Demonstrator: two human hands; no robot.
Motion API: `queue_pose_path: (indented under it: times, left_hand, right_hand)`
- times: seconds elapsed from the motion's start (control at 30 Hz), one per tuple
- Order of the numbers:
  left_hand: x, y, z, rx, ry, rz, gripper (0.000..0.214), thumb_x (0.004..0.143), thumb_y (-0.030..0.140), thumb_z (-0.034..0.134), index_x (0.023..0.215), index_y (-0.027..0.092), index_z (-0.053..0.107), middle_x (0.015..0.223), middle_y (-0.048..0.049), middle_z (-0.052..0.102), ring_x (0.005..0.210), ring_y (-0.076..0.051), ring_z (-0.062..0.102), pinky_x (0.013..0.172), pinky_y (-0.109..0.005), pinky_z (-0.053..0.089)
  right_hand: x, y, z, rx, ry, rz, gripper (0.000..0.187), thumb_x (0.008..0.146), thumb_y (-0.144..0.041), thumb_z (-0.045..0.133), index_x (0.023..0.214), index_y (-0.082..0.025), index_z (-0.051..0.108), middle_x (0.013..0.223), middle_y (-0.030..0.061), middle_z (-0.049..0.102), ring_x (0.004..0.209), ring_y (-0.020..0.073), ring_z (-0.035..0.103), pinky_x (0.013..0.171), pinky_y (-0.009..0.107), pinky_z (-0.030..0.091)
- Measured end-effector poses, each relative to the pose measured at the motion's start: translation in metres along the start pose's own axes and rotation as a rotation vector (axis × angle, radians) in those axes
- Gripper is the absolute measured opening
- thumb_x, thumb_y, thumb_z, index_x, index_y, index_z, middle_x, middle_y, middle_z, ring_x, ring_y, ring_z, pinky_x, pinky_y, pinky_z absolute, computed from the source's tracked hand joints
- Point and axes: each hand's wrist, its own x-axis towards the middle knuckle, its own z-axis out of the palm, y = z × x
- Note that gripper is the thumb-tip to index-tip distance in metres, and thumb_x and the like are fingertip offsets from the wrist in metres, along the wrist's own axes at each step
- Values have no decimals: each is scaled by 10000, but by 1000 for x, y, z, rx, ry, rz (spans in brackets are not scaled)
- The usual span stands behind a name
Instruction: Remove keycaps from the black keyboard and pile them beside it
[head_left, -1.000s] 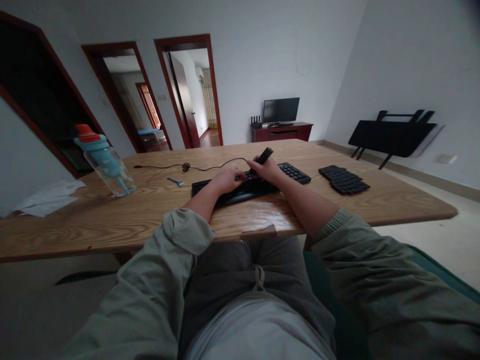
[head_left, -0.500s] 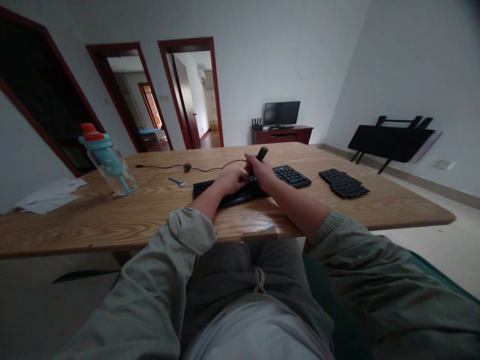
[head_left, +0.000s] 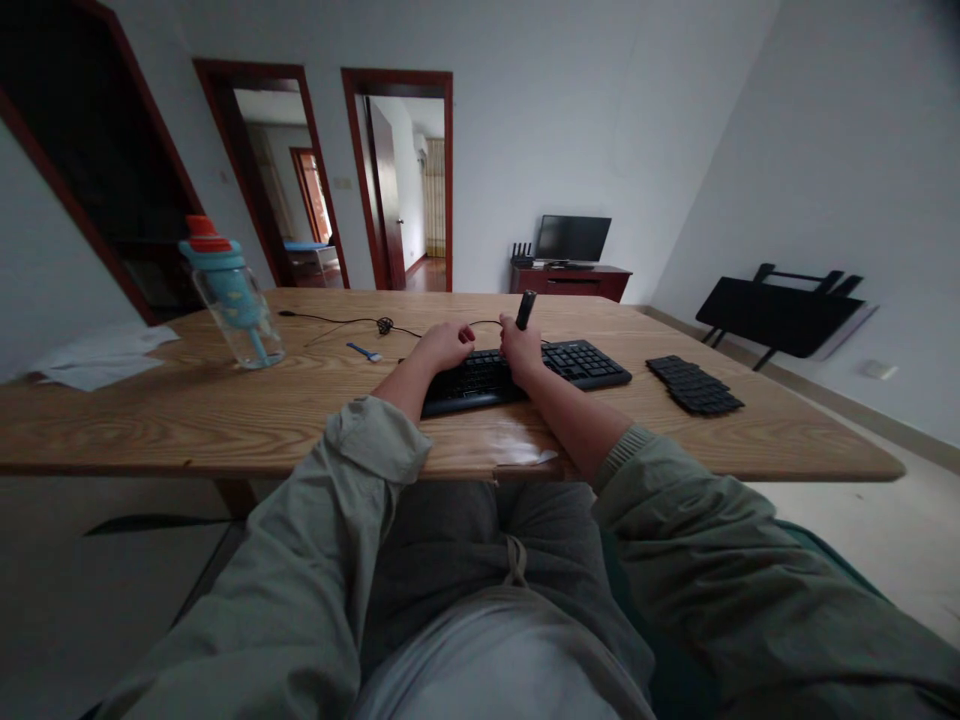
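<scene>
A black keyboard [head_left: 480, 382] lies on the wooden table in front of me, its number pad at the right end. My right hand [head_left: 523, 350] is wrapped round an upright black-handled tool [head_left: 527, 308] over the middle of the keyboard. The tool's lower end is hidden by the hand, so its kind is unclear. My left hand [head_left: 448, 345] is over the keyboard's left part, fingers curled together; whatever they may hold is too small to make out. Right of the keyboard lies a staggered patch of black keycaps [head_left: 695, 386].
A small blue-handled brush [head_left: 364, 352] and a thin black cable [head_left: 337, 320] with a knotted bundle lie to the left. Further left stand a clear water bottle [head_left: 238, 305] with a red cap and crumpled white paper [head_left: 105, 355]. The table's front edge [head_left: 300, 470] runs below my forearms.
My left hand has risen from the keys towards the keyboard's back edge. The tool in my right hand stands more upright. The keyboard has shifted slightly, and the view has turned a little.
</scene>
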Motion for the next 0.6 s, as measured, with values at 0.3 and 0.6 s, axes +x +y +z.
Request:
queue_pose_path:
  times: [0.3, 0.6]
  left_hand:
    - [4, -4, 11, 40, -33, 21, 218, 810, 251, 573, 950, 190, 728, 975, -63, 750, 884, -196, 669, 803, -278, 506]
    - [8, -9, 18, 20, -65, 29, 210, 799, 268, 593, 939, 190, 729, 970, -69, 747, 889, -212, 668, 802, -296, 499]
  right_hand:
    - [5, 4, 2, -198, -86, -129, 289, 797, -441, 519, 617, -236, 425, 529, -29, 411, 480, 128, 396, 461, 264, 347]
    - [-4, -8, 9, -346, 49, -168, 289, 837, -296, 462, 559, -222, 451, 500, 8, 434, 496, 150, 427, 485, 284, 331]
